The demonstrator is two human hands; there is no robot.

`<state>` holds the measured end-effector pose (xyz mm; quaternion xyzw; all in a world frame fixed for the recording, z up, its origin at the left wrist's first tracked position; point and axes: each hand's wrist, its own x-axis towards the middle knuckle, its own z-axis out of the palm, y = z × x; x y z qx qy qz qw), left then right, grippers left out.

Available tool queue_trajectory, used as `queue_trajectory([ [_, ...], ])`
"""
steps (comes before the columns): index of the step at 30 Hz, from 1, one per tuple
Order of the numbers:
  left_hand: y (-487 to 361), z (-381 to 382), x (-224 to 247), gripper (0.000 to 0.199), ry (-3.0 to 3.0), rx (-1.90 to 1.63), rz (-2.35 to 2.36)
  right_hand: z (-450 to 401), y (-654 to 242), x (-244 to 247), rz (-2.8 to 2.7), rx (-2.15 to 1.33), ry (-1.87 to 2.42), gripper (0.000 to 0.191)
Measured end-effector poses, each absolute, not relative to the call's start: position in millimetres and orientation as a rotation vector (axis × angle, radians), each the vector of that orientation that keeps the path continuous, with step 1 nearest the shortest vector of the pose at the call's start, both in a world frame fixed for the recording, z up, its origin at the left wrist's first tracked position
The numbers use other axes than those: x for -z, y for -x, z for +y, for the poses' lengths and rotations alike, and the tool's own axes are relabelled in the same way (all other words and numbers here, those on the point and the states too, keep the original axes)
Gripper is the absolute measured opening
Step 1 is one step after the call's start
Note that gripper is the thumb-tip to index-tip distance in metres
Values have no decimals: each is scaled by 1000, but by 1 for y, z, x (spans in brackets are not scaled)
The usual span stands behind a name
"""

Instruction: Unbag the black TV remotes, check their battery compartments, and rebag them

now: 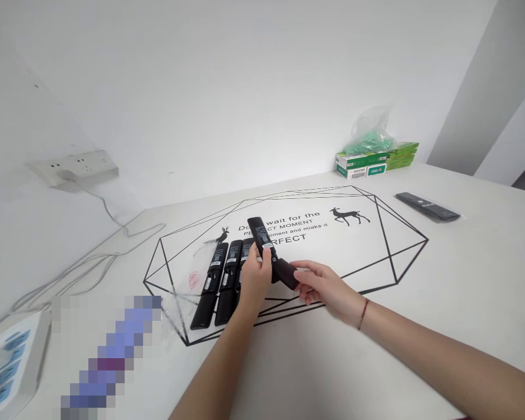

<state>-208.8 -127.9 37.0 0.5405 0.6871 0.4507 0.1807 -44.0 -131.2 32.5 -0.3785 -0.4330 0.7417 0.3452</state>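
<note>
Back side up, a black remote control (259, 232) is gripped in my left hand (255, 280), its label facing me. The fingers of my right hand (326, 289) pinch the dark battery cover (286, 273) at the remote's lower end. That cover sits at an angle to the body; I cannot tell whether it is fully off. To the left, several similar remotes lie side by side, among them one remote (216, 256) with its battery bay exposed and its cover (203, 311) slid down. My left hand and forearm partly hide the nearest ones.
A wrapped remote (426, 205) lies at the right. Stacked green and white boxes (361, 164) carry a plastic bag (371, 137) by the wall. At left are a wall socket (85, 166), loose cables (109, 262), a power strip (15, 367) and a pixelated patch (114, 356).
</note>
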Motion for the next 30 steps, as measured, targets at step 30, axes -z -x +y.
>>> queue_trajectory([
  [30, 202, -134, -23, 31, -2313, -243, 2507, -124, 33, -35, -1770, -1273, 1275, 35],
])
